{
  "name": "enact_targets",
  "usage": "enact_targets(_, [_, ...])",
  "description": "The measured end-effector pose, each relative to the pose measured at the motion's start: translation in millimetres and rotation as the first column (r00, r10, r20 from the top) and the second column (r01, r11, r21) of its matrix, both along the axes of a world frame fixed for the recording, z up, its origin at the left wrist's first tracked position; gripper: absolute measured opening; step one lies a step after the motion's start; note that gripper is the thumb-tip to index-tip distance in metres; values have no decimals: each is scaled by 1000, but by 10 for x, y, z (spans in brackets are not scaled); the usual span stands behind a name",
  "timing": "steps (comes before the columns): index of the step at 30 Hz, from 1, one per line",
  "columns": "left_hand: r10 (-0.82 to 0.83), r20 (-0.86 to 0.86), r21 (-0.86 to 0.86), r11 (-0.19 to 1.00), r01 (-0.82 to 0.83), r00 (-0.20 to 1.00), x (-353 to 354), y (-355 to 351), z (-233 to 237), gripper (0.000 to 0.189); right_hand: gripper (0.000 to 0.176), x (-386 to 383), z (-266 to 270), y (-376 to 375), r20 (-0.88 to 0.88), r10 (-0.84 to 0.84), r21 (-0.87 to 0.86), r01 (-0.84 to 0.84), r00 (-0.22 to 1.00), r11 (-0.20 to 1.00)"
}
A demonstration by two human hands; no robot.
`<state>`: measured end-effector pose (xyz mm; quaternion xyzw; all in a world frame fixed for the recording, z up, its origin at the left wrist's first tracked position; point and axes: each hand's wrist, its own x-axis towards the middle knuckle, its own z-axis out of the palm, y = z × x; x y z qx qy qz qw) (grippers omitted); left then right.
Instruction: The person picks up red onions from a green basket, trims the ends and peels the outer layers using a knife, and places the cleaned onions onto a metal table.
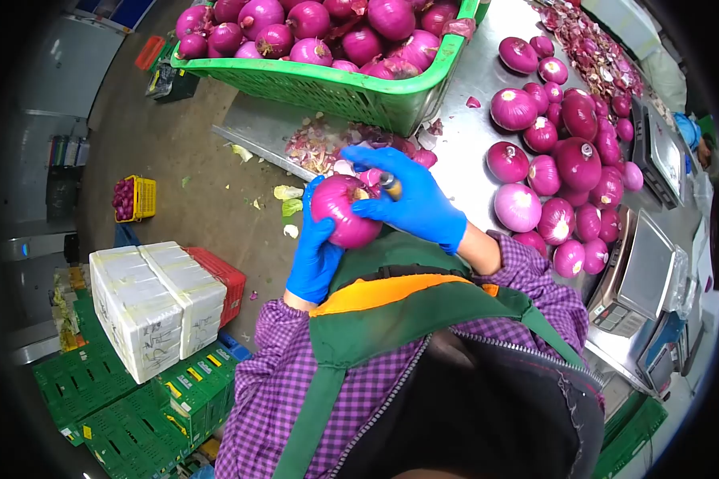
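Note:
A large red onion [339, 209] rests in my left hand [313, 254], blue-gloved, with the fingers wrapped round its left side and underside. My right hand [411, 195], also in a blue glove, is closed around a small tool with a brown handle [390, 186], probably a knife; its blade is hidden. The thumb of that hand touches the onion near its top. Just beyond both hands, onion skins [319, 144] lie along the edge of the metal table [252, 132].
A green crate [391, 92] full of red onions stands on the table ahead. Several peeled onions [559, 160] are piled at the right, beside weighing scales [643, 263]. White foam boxes [148, 303] and green crates [128, 415] stand at the left. Leaf scraps [289, 199] lie on the floor.

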<state>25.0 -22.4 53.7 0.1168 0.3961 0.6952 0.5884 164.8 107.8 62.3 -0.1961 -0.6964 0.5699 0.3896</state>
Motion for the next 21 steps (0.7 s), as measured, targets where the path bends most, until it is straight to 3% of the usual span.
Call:
enact_targets(1, [0, 3, -2, 1000, 0, 1000, 34, 10, 5, 83, 43, -9, -67, -5, 3, 0, -2, 0, 1000, 1000])
enact_targets(4, [-34, -170, 71, 996, 47, 985, 65, 32, 15, 92, 27, -26, -158, -9, 180, 62, -236, -18, 982, 972])
enact_targets(5, [-26, -171, 75, 996, 40, 985, 57, 50, -20, 92, 27, -15, -179, -6, 179, 68, -231, -26, 981, 973])
enact_targets(8, [17, -244, 30, 999, -10, 970, 63, 41, -137, 93, 24, 34, -272, -42, 59, -31, -515, 57, 998, 855])
enact_targets(9, [10, -243, 26, 1000, -4, 970, 57, 22, -133, 93, 24, 42, -268, -62, 60, -37, -518, 63, 998, 853])
enact_targets(11, [-160, -60, -6, 987, 160, 985, 7, 16, -108, 93, 22, 47, -237, -95, 147, 70, -406, -5, 987, 914])
enact_targets(12, [-168, -54, -4, 986, 168, 984, 2, 16, -92, 93, 20, 39, -276, -165, 31, 54, -296, -42, 998, 954])
enact_targets(15, [-149, 62, -147, 977, 156, 987, -38, 31, -96, 94, 19, 8, -298, -203, 76, -51, -241, 68, 996, 968])
enact_targets(17, [-56, -386, 6, 998, 63, 921, -23, 44, -233, 98, 19, -1, -392, -136, 143, -81, -227, 113, 986, 967])
enact_targets(19, [22, -338, 71, 997, 2, 941, -26, 19, -168, 100, 18, 48, -583, 20, 314, -202, -498, 342, 928, 797])
enact_targets(20, [101, -285, 139, 988, -63, 953, -39, 40, -128, 103, 23, 113, -594, -10, 290, -217, -311, 306, 932, 900])
enact_targets(21, [103, -288, 138, 988, -65, 952, -54, 59, -99, 103, 23, 110, -567, -65, 287, -214, -314, 303, 934, 900])
